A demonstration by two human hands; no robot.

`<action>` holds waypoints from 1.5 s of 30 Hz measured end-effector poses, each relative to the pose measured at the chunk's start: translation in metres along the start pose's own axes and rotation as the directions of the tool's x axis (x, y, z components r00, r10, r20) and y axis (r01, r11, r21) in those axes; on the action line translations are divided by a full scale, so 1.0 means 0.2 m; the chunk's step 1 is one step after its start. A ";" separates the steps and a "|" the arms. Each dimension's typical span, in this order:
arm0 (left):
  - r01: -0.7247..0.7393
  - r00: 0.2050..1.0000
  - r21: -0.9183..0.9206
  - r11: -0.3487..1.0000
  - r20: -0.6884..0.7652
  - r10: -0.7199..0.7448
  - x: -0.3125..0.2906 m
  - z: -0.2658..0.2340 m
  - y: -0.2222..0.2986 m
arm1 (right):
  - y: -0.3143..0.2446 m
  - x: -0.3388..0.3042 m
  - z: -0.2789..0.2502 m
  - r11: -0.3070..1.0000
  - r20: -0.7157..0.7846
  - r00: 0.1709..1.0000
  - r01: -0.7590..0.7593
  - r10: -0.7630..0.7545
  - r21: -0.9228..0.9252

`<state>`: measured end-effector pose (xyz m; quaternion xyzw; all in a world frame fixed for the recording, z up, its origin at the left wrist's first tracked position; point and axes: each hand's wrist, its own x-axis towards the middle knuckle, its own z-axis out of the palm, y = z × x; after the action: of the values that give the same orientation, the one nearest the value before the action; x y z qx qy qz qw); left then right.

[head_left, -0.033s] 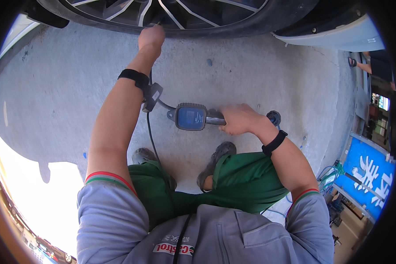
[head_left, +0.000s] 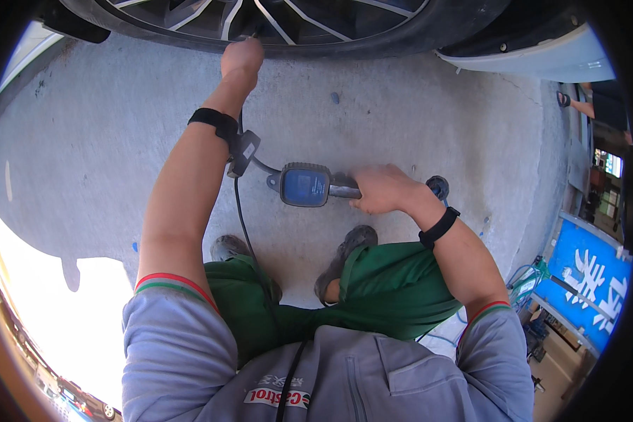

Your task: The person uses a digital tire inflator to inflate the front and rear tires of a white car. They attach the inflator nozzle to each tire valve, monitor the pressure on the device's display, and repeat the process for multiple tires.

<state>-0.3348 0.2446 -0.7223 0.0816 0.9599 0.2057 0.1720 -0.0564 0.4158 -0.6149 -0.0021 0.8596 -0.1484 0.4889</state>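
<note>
My left hand (head_left: 243, 58) is closed at the lower edge of the car wheel (head_left: 288, 50), its fingers wrapped round what looks like the hose end of a tire inflator; a small tip shows just past the fingers, beside a spoke. Lower down, my right hand (head_left: 387, 188) grips the handle of the tire inflator (head_left: 304, 186), whose square gauge has a blue face and a black rubber rim. From the gauge, a black hose (head_left: 264, 167) runs up behind my left wrist. The fingers under the handle are partly hidden and slightly blurred.
Grey concrete floor (head_left: 155, 91) lies beneath my hands. A black strap with a small box (head_left: 243, 153) hangs at my left wrist, its cable running down to me. On the right stand a blue sign board (head_left: 585, 278) and a green tool with a long handle (head_left: 531, 281). Another person's foot (head_left: 564, 99) shows far right.
</note>
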 end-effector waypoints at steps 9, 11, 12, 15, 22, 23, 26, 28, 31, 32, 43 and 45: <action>-0.011 1.000 0.031 0.999 0.001 0.011 -0.01 0.00 0.01 | -0.01 -0.01 -0.02 1.000 0.010 1.000 -0.013 0.012 0.010; -0.062 0.998 0.116 0.991 0.011 0.061 -0.01 0.00 0.00 | -0.01 -0.01 -0.02 1.000 0.003 1.000 -0.012 0.012 0.013; -0.084 0.996 0.174 0.981 0.024 0.081 -0.01 0.00 0.00 | -0.01 -0.01 -0.02 1.000 -0.001 1.000 -0.010 0.010 0.012; -0.072 0.997 0.140 0.987 0.020 0.070 0.00 0.01 -0.01 | -0.02 -0.01 -0.02 1.000 -0.019 1.000 -0.004 0.005 0.020; 0.099 0.995 -0.172 0.980 0.048 -0.092 0.01 0.01 0.00 | -0.04 -0.01 -0.04 0.998 -0.013 1.000 -0.017 0.016 -0.065; 0.161 0.987 -0.275 0.948 0.043 -0.155 0.00 0.02 0.00 | -0.05 0.00 -0.03 0.998 -0.028 1.000 -0.014 0.012 -0.068; 0.208 0.978 -0.342 0.916 0.045 -0.205 0.00 0.02 0.02 | -0.06 0.01 -0.02 0.997 -0.088 0.996 0.004 -0.011 -0.074; 0.188 0.981 -0.335 0.923 0.029 -0.190 0.00 0.02 0.01 | -0.07 0.01 -0.01 0.997 -0.106 0.994 0.013 -0.021 -0.075; 0.228 0.972 -0.385 0.894 0.040 -0.231 0.01 0.02 0.00 | -0.07 0.02 -0.01 0.998 -0.105 0.994 0.009 -0.017 -0.070; 0.256 0.964 -0.436 0.863 0.049 -0.261 0.02 0.03 0.00 | -0.07 0.02 0.00 0.998 -0.105 0.994 0.007 -0.014 -0.070; 0.256 0.963 -0.460 0.850 0.049 -0.263 0.02 0.05 -0.01 | -0.07 0.02 -0.02 0.996 -0.090 0.996 0.001 -0.009 -0.085; 0.288 0.950 -0.519 0.805 0.050 -0.307 0.01 0.05 0.00 | -0.07 0.01 -0.03 0.997 -0.078 0.997 -0.009 0.003 -0.076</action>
<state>-0.3324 0.2485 -0.7309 -0.1232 0.8721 0.4291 0.2003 -0.0643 0.4026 -0.6111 -0.0122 0.8831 -0.1141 0.4550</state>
